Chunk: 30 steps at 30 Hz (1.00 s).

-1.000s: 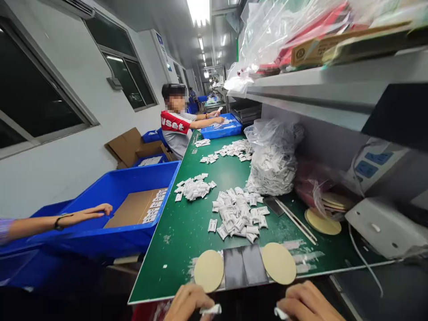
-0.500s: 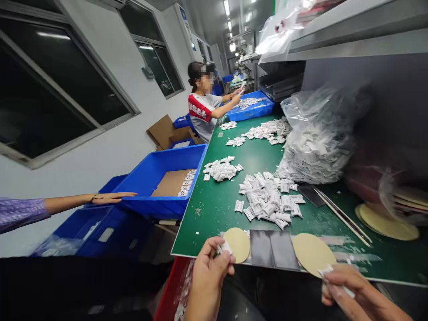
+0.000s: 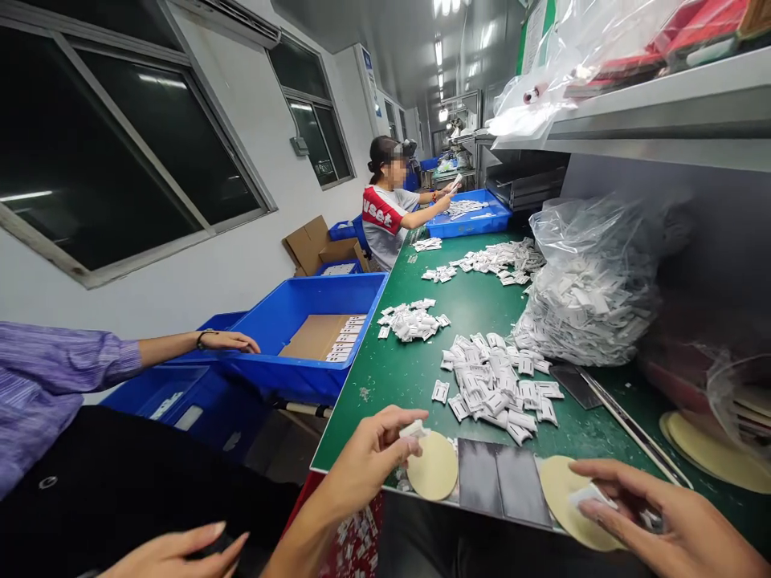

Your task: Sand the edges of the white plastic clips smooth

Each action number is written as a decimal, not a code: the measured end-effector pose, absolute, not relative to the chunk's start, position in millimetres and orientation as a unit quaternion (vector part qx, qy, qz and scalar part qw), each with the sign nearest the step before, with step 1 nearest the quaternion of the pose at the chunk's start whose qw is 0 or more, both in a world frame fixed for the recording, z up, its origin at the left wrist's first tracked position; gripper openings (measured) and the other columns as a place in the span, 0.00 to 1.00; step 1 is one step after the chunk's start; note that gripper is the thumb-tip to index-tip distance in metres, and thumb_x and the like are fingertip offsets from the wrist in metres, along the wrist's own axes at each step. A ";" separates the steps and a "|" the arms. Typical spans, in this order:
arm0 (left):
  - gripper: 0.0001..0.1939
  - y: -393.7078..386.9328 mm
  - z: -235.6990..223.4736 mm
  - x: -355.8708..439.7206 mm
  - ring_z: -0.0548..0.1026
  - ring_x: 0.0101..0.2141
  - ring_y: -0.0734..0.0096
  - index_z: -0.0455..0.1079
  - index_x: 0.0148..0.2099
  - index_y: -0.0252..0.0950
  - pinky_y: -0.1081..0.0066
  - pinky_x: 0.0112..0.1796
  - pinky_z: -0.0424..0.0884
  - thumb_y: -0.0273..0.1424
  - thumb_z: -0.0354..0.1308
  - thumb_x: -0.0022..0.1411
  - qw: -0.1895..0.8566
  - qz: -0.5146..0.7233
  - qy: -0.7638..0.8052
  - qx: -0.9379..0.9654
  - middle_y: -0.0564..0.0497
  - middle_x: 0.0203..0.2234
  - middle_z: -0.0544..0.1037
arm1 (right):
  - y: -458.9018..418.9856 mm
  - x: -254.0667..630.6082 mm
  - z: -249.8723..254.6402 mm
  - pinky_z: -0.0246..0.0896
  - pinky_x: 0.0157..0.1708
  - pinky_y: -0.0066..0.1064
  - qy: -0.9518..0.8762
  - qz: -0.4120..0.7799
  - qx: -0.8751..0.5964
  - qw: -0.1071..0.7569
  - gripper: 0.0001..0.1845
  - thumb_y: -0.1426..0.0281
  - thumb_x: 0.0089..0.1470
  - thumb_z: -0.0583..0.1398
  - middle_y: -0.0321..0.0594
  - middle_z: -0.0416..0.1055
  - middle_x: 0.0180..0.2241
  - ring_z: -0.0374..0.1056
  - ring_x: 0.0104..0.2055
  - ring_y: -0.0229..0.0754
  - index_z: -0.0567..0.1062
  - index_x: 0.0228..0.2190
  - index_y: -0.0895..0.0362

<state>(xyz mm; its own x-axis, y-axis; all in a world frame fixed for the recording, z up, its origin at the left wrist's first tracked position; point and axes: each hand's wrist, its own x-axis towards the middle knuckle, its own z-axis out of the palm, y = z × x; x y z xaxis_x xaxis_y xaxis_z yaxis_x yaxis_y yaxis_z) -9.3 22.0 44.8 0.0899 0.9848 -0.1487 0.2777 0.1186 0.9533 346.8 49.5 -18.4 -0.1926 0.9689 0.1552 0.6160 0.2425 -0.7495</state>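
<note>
The left hand (image 3: 377, 449) pinches a small white plastic piece (image 3: 414, 430) between thumb and fingers, just above a round pale-yellow disc (image 3: 434, 470) at the near edge of the green table (image 3: 355, 417). The right hand (image 3: 654, 502) grasps a second white piece (image 3: 593, 498) between thumb and fingers, over another yellow disc (image 3: 563, 490); whether its fingers also hold the bit of white visible deeper in the hand, I cannot tell. Between the discs lie two dark rectangular pads (image 3: 499, 480), side by side. Beyond them spreads a large heap of white pieces (image 3: 494, 381), with a smaller heap (image 3: 413, 321) farther to the left. A clear plastic bag (image 3: 590, 305) full of white pieces stands behind the large heap, to the right, and near it lie a dark flat plate (image 3: 577, 388) and a slim stick-like tool (image 3: 635, 429). Left of the table, a blue bin (image 3: 289, 365) holds cardboard (image 3: 316, 335) and a row of white parts (image 3: 346, 339); a hand in a purple sleeve (image 3: 90, 353) rests on its rim. At the table's far end, a person (image 3: 385, 213) reaches over a blue tray (image 3: 470, 229).
</note>
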 end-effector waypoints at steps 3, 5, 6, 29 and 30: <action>0.16 30.0 43.4 -12.1 0.69 0.32 0.74 0.73 0.49 0.34 0.74 0.34 0.65 0.37 0.62 0.61 0.476 0.346 0.575 0.568 0.53 0.31 0.72 | 67.4 352.8 -9.2 0.73 0.33 0.30 -0.751 0.299 -0.535 0.245 0.18 0.51 0.53 0.62 0.40 0.82 0.36 0.78 0.35 0.48 0.85 0.34 0.48; 0.13 37.6 41.7 -12.4 0.69 0.31 0.74 0.74 0.42 0.33 0.75 0.33 0.63 0.37 0.64 0.59 0.468 0.314 0.580 0.588 0.53 0.29 0.73 | 76.1 355.1 -1.2 0.72 0.34 0.34 -0.735 0.237 -0.583 0.254 0.18 0.52 0.53 0.60 0.42 0.82 0.37 0.78 0.37 0.51 0.84 0.34 0.50; 0.12 42.1 40.8 -11.9 0.69 0.30 0.74 0.75 0.40 0.33 0.75 0.32 0.63 0.36 0.64 0.58 0.467 0.292 0.581 0.599 0.53 0.28 0.74 | 78.5 355.4 2.7 0.71 0.34 0.35 -0.722 0.217 -0.602 0.262 0.18 0.53 0.53 0.60 0.42 0.82 0.37 0.77 0.37 0.51 0.84 0.35 0.51; 0.11 12.2 36.6 64.0 0.75 0.31 0.66 0.80 0.34 0.39 0.70 0.35 0.68 0.33 0.57 0.64 0.330 0.240 0.517 0.753 0.46 0.28 0.80 | 23.9 279.0 1.9 0.66 0.30 0.29 -0.895 0.199 -0.296 0.268 0.10 0.73 0.63 0.57 0.36 0.75 0.28 0.72 0.31 0.40 0.75 0.31 0.51; 0.09 9.4 38.6 60.8 0.75 0.29 0.68 0.81 0.35 0.38 0.72 0.33 0.68 0.35 0.60 0.62 0.376 0.235 0.506 0.740 0.47 0.28 0.80 | 23.1 286.2 -4.4 0.66 0.28 0.26 -0.904 0.252 -0.238 0.250 0.06 0.70 0.62 0.59 0.33 0.75 0.28 0.73 0.29 0.38 0.76 0.33 0.49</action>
<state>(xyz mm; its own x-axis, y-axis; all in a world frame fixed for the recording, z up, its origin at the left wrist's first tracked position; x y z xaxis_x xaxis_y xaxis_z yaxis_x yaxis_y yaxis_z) 60.8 9.4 38.6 0.3769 0.9256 -0.0335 0.5726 -0.2044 0.7939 286.2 23.1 -4.4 -0.7617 0.5559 0.3328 0.3036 0.7601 -0.5746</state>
